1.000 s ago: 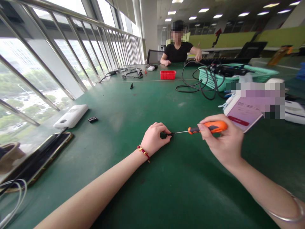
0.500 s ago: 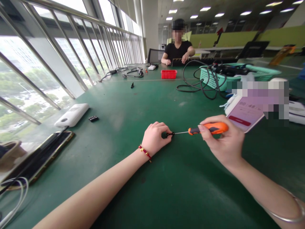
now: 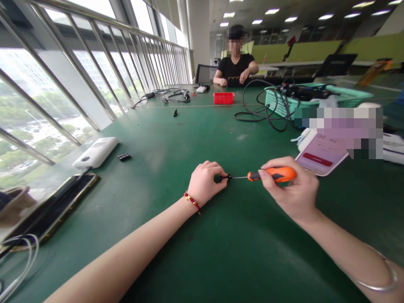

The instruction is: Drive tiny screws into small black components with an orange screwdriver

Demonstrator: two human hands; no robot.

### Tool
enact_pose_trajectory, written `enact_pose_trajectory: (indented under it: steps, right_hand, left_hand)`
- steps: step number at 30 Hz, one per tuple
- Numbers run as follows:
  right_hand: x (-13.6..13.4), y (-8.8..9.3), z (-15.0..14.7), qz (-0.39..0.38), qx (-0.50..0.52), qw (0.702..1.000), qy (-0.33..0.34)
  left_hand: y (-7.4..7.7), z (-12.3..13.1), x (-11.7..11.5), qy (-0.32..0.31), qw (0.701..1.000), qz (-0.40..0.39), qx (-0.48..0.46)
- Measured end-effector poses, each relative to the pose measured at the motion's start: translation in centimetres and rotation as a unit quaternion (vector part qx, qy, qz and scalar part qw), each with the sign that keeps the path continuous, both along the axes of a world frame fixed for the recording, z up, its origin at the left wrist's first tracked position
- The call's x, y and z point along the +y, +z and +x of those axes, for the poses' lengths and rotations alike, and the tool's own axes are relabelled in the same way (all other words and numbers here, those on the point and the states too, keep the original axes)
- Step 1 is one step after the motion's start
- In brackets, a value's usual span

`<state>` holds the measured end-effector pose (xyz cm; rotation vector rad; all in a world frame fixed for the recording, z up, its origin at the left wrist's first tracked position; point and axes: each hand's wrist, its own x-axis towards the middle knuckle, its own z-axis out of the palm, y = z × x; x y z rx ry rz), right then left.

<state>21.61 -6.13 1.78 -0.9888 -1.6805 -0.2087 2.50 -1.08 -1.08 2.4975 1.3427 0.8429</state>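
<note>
Orange-and-grey screwdriver (image 3: 285, 174), handle gripped in right hand (image 3: 293, 189). Small black part (image 3: 229, 176) at screwdriver's tip, pinched between thumb and fingers of left hand (image 3: 206, 181). Hands at opposite ends of screwdriver.

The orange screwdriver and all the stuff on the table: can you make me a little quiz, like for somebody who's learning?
1. The orange screwdriver is held on the person's own: a) left, b) right?
2. True or false: the red box sits inside the teal basket.
3. Fill in the colour: the left hand pinches something small and ____.

Key:
1. b, in the right hand.
2. False; the red box stands on the table.
3. Black; a small black part.
</note>
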Motion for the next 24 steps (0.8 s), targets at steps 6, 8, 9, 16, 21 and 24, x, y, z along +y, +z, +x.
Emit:
enact_pose_trajectory:
  steps: [6, 8, 9, 16, 21, 24]
  right_hand:
    - [-0.21, 0.09, -0.03, 0.027, 0.007, 1.000, -0.008]
    - [-0.25, 0.09, -0.03, 0.029, 0.004, 1.000, -0.008]
    - [-0.27, 0.08, -0.03, 0.024, 0.005, 1.000, -0.008]
    - [-0.27, 0.01, -0.05, 0.002, 0.008, 1.000, -0.006]
    - [-0.39, 0.25, -0.10, -0.041, 0.023, 0.999, 0.017]
    - [-0.52, 0.35, -0.14, -0.069, 0.025, 0.997, 0.038]
  left_hand:
    - [0.05, 0.01, -0.05, 0.002, 1.000, -0.006, -0.002]
    - [0.03, 0.01, -0.02, 0.002, 1.000, -0.005, -0.002]
    - [0.02, 0.01, -0.01, 0.002, 1.000, -0.005, -0.002]
    - [0.18, 0.02, -0.08, 0.000, 1.000, -0.011, -0.006]
    - [0.13, 0.03, -0.02, -0.002, 1.000, -0.010, -0.005]
    - [0.06, 0.02, 0.03, -0.001, 1.000, -0.009, -0.003]
